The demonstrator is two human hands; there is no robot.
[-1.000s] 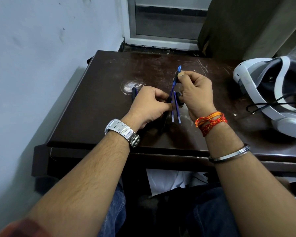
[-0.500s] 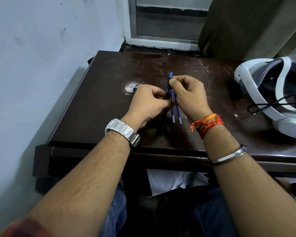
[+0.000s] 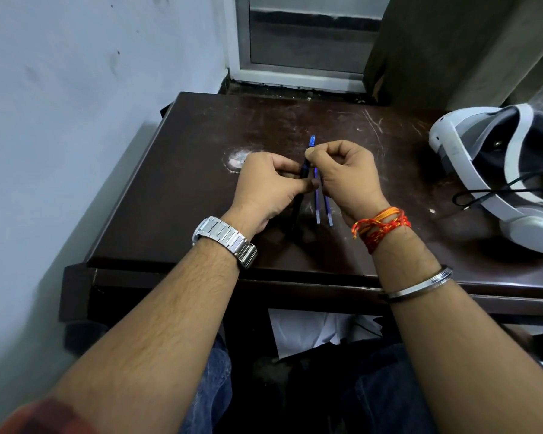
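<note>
Over the middle of a dark brown table [image 3: 176, 195], my left hand [image 3: 265, 186] grips a dark pen barrel [image 3: 297, 208] that slants down toward me. My right hand [image 3: 345, 173] pinches the blue tip end [image 3: 311, 141] of the same pen between thumb and forefinger, just above my left fingers. Two thin blue refills [image 3: 322, 205] lie side by side on the table under and between my hands, their pale ends pointing toward me. The middle of the pen is hidden by my fingers.
A white VR headset [image 3: 496, 170] with a black cable [image 3: 483, 195] sits at the table's right side. A pale round scuff [image 3: 235, 159] marks the tabletop left of my hands. A light wall [image 3: 76, 120] runs along the left; a window frame [image 3: 295, 76] is behind.
My right hand has moved left and closer to my left hand, bringing the blue tip onto the barrel's upper end. My left hand has stayed nearly still.
</note>
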